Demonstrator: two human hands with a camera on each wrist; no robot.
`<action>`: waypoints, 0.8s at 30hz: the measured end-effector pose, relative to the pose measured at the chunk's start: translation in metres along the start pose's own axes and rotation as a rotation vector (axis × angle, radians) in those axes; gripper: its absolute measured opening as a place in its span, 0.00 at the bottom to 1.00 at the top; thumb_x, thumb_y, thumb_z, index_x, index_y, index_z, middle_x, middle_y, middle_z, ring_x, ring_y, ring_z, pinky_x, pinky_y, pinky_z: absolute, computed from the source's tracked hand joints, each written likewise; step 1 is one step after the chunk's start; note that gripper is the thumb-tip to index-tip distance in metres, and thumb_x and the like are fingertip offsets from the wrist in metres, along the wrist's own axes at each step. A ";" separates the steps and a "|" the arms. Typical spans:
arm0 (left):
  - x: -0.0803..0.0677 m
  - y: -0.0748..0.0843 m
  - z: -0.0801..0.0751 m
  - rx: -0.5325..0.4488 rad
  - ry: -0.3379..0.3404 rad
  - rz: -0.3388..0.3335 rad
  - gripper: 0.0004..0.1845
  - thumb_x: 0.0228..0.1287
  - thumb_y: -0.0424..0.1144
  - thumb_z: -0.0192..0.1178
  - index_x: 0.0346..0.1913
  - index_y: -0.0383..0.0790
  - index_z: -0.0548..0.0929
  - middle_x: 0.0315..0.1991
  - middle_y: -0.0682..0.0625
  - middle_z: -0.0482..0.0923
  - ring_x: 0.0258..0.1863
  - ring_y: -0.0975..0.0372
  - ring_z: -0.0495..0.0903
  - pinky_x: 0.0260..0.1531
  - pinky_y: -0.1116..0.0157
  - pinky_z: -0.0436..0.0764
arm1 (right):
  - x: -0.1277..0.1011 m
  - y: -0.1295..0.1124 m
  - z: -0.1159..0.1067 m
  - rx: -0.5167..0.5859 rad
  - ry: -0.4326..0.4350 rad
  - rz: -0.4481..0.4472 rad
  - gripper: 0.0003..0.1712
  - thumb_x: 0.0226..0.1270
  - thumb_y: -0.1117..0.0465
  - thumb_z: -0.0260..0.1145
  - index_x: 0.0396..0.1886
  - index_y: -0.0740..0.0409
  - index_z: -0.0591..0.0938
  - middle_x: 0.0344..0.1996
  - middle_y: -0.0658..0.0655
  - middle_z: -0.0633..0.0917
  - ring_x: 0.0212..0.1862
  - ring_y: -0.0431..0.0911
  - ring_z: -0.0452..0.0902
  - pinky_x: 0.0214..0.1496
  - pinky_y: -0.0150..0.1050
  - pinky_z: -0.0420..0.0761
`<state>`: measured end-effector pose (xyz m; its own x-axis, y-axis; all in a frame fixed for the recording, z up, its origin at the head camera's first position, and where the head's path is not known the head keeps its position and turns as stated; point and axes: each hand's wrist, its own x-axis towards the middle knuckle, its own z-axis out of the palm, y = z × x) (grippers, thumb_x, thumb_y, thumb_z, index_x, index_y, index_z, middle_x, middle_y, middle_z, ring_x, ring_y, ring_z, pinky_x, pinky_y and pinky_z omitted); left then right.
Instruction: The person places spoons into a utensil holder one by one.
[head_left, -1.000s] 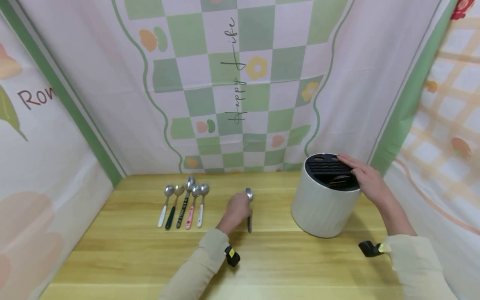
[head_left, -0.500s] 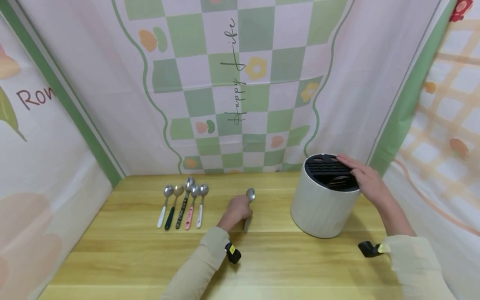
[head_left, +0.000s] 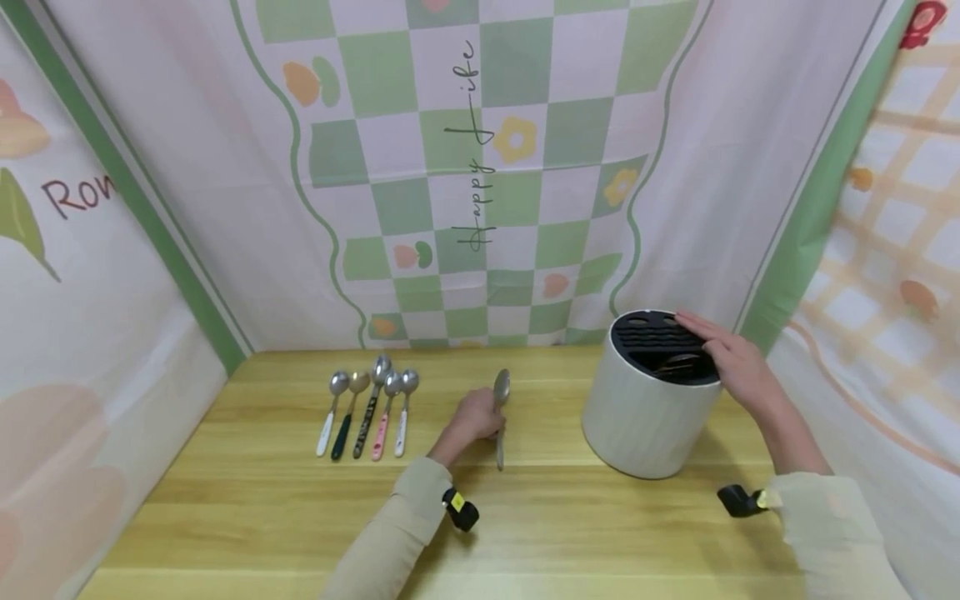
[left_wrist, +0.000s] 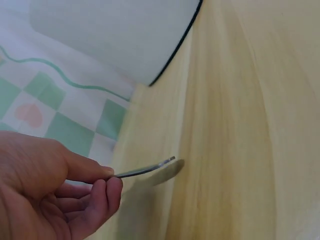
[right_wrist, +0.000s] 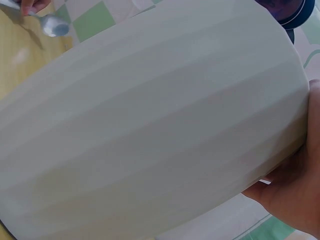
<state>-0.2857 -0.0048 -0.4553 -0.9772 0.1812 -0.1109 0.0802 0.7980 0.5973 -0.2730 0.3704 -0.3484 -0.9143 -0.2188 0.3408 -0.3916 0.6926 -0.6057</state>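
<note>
- One spoon (head_left: 500,408) is pinched in my left hand (head_left: 474,420), at 9 o'clock from the holder (head_left: 647,414).
- My right hand (head_left: 738,367) lies flat-fingered on its slotted top; I keep steadying it.
- I'd lift the spoon handle-down toward a slot.

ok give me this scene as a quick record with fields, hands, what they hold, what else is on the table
left hand: pinches the handle of a metal spoon, bowl end raised off the table
right hand: rests on the rim of the white holder, fingers over its black slotted top
row of spoons: five, side by side, left of the left hand, untouched
surface: wooden table
backdrop: checked green cloth
</note>
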 end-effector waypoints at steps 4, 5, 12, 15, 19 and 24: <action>-0.002 0.004 -0.004 -0.062 0.043 0.072 0.14 0.63 0.33 0.65 0.19 0.39 0.79 0.15 0.53 0.76 0.14 0.67 0.70 0.13 0.75 0.68 | -0.001 0.001 0.000 -0.001 -0.004 0.007 0.28 0.81 0.59 0.34 0.75 0.54 0.66 0.61 0.12 0.56 0.73 0.27 0.47 0.73 0.23 0.45; -0.003 0.006 -0.006 -0.076 0.055 0.098 0.13 0.63 0.32 0.65 0.20 0.38 0.80 0.15 0.53 0.77 0.14 0.67 0.70 0.13 0.75 0.68 | -0.001 0.000 0.000 -0.002 -0.005 0.009 0.28 0.82 0.59 0.34 0.75 0.54 0.66 0.61 0.12 0.56 0.73 0.27 0.47 0.74 0.23 0.45; -0.009 0.017 -0.015 -0.146 0.081 0.186 0.08 0.65 0.32 0.64 0.27 0.35 0.85 0.18 0.51 0.81 0.14 0.68 0.71 0.13 0.76 0.67 | -0.002 -0.002 -0.001 0.000 -0.012 0.019 0.28 0.82 0.58 0.34 0.75 0.51 0.66 0.62 0.15 0.57 0.75 0.34 0.47 0.75 0.25 0.46; -0.012 0.023 -0.020 -0.173 0.090 0.201 0.06 0.65 0.31 0.64 0.30 0.34 0.85 0.21 0.49 0.83 0.16 0.66 0.76 0.14 0.76 0.71 | -0.002 -0.002 -0.001 0.000 -0.011 0.024 0.28 0.82 0.57 0.34 0.75 0.50 0.66 0.62 0.14 0.57 0.76 0.36 0.47 0.75 0.26 0.46; -0.015 0.031 -0.024 -0.198 0.105 0.214 0.05 0.65 0.31 0.64 0.33 0.33 0.85 0.24 0.48 0.85 0.21 0.61 0.84 0.16 0.75 0.77 | -0.001 -0.003 -0.001 0.003 -0.010 0.019 0.28 0.81 0.57 0.34 0.75 0.50 0.66 0.67 0.20 0.58 0.76 0.37 0.47 0.76 0.28 0.46; -0.017 0.041 -0.029 -0.186 0.122 0.230 0.05 0.66 0.33 0.64 0.34 0.34 0.85 0.25 0.50 0.85 0.21 0.63 0.84 0.18 0.75 0.78 | -0.001 -0.002 0.000 0.010 -0.007 0.015 0.28 0.81 0.58 0.34 0.75 0.52 0.67 0.64 0.17 0.58 0.75 0.35 0.47 0.75 0.25 0.46</action>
<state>-0.2715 0.0082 -0.4062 -0.9548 0.2658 0.1330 0.2754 0.6233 0.7319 -0.2709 0.3699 -0.3476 -0.9207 -0.2134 0.3268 -0.3790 0.6890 -0.6177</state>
